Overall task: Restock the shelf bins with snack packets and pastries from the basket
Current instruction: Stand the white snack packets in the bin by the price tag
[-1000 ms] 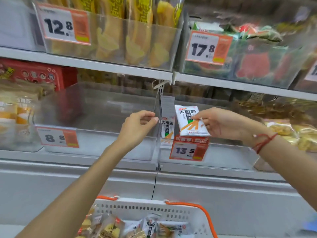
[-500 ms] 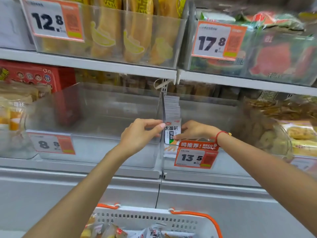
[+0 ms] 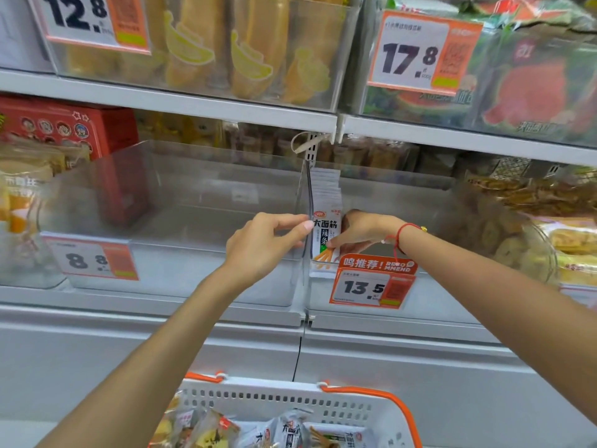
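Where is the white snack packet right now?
The white snack packet stands in the clear bin, against its left wall, above the 13.5 price tag.

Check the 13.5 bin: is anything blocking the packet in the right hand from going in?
Nothing visible does. The right hand already holds the white snack packet inside the 13.5 bin, upright against the packet row along its left wall.

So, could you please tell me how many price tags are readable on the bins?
4: the 12.8 tag upper left, the 17.8 tag upper right, the 8.8 tag lower left, the 13.5 tag lower middle. Another at the right edge may be cut off.
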A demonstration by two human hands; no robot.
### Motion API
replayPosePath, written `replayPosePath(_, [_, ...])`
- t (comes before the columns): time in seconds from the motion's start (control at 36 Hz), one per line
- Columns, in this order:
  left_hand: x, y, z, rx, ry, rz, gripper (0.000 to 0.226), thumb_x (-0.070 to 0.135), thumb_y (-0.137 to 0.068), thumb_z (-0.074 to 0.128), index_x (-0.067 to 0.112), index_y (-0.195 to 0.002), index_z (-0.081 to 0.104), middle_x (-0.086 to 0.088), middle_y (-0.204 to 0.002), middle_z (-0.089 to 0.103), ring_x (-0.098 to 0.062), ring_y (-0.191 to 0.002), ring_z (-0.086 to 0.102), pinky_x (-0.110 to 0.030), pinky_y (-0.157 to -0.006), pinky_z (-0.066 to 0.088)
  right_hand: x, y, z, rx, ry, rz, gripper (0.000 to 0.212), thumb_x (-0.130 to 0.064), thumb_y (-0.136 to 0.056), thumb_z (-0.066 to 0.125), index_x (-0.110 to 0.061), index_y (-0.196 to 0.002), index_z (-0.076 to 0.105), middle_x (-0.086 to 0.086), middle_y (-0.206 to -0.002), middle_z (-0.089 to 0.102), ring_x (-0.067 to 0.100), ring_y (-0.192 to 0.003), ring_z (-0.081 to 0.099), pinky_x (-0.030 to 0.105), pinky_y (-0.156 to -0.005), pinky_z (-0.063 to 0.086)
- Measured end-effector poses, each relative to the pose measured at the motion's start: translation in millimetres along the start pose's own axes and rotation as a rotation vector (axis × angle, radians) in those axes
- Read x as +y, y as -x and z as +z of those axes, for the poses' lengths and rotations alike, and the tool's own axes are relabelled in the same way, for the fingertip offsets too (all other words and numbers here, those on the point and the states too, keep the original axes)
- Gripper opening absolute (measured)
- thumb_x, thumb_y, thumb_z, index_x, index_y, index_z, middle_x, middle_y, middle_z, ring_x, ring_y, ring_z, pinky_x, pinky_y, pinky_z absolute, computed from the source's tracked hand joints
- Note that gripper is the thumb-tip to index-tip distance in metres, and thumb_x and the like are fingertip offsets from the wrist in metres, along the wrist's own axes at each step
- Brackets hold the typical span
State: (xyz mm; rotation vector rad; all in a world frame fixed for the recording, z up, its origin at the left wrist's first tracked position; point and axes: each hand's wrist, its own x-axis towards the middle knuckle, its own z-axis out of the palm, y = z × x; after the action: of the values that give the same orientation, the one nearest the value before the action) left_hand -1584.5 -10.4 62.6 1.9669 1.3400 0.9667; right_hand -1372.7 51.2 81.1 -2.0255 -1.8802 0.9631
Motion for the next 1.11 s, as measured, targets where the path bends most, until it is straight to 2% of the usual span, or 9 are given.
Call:
replayPosePath(0.25, [2.6,3.4,-0.6,0.006,-0.054,-0.002,0.037,0.064,-0.09,0.047,0.048,-0.12,0.061,0.023,-0.115,0.066,-0.002,-0.113,0.06,-0.03,-0.091,0.039,10.0,13.5,-8.4,-0.116,-0.24,0.179,0.031,-0.015,-0.086,0.07,-0.006,-0.114,0.063,0.011,-0.098,0.074,0.021,-0.082,0.072,0.028,-0.071,0.059])
replayPosePath(0.36, [4.9,5.2,-2.3,-0.013,-0.045,0.01,0.037,0.062,-0.09,0.048,0.046,-0.12,0.062,0.024,-0.113,0.067,0.005,-0.099,0.062,-0.027,-0.084,0.033,16.0,23.8,-11.8,-0.132,-0.191,0.153,0.034,-0.018,-0.089,0.067,-0.006,-0.121,0.061,0.011,-0.105,0.072,0.024,-0.097,0.07,0.037,-0.089,0.056])
replayPosePath(0.44, [5.5,5.6,-3.4,-0.016,-0.035,0.012,0.039,0.063,-0.089,0.048,0.044,-0.121,0.062,0.025,-0.109,0.068,0.008,-0.095,0.061,-0.027,-0.083,0.032,16.8,40.0,-13.5,-0.097,-0.192,0.08,0.036,-0.015,-0.093,0.06,-0.006,-0.128,0.055,0.009,-0.112,0.067,0.02,-0.096,0.068,0.026,-0.077,0.058])
replayPosePath(0.58, [7.6,10.0,-2.0,0.017,-0.052,0.016,0.037,0.063,-0.09,0.048,0.044,-0.117,0.063,0.026,-0.101,0.068,0.008,-0.09,0.061,-0.027,-0.08,0.034,19.1,64.1,-12.7,0.172,-0.235,-0.089,0.038,-0.011,-0.093,0.059,-0.008,-0.131,0.052,0.011,-0.129,0.057,0.019,-0.105,0.061,0.024,-0.085,0.053])
replayPosePath(0.72, [9.0,17.8,2.1,0.167,0.018,0.073,0.028,0.055,-0.087,0.06,0.04,-0.111,0.065,0.032,-0.096,0.065,0.009,-0.085,0.064,-0.028,-0.08,0.048,8.3,98.6,-2.1,0.522,-0.174,-0.375,0.013,-0.017,-0.088,0.068,-0.019,-0.1,0.065,-0.004,-0.098,0.066,0.012,-0.095,0.062,0.021,-0.082,0.051])
replayPosePath(0.83, [12.4,39.9,2.0,0.282,0.068,0.143,0.015,0.046,-0.088,0.064,0.039,-0.102,0.066,0.033,-0.087,0.065,0.012,-0.079,0.062,-0.023,-0.071,0.048,-0.7,130.2,20.4,0.647,-0.115,-0.553,0.007,-0.021,-0.086,0.07,-0.02,-0.092,0.067,-0.003,-0.087,0.068,0.008,-0.079,0.062,0.014,-0.072,0.05])
replayPosePath(0.94, [-3.2,73.8,7.2,0.253,0.269,0.081,0.015,0.048,-0.087,0.06,0.036,-0.084,0.068,0.02,-0.081,0.07,-0.002,-0.079,0.068,-0.035,-0.076,0.053,4.5,143.3,63.1,0.546,-0.12,-0.589,0.004,-0.02,-0.084,0.072,-0.018,-0.085,0.07,0.002,-0.077,0.069,0.014,-0.068,0.061,0.023,-0.064,0.05])
replayPosePath(1.06, [-36.4,111.8,17.3,0.171,0.363,-0.05,0.015,0.031,-0.094,0.06,0.032,-0.082,0.069,0.017,-0.082,0.072,-0.003,-0.071,0.069,-0.032,-0.071,0.05,21.0,131.8,113.9,0.249,0.067,-0.485,0.005,-0.021,-0.087,0.068,-0.017,-0.089,0.071,-0.01,-0.075,0.064,0.001,-0.065,0.058,0.024,-0.067,0.051])
replayPosePath(1.11, [-59.3,128.4,22.0,0.102,0.332,-0.128,0.015,0.027,-0.094,0.059,0.032,-0.083,0.068,0.014,-0.084,0.072,-0.002,-0.072,0.068,-0.03,-0.073,0.05,33.8,123.3,139.7,0.095,0.126,-0.406,0.007,-0.022,-0.089,0.066,-0.017,-0.091,0.071,-0.005,-0.077,0.066,0.001,-0.062,0.057,0.029,-0.067,0.053])
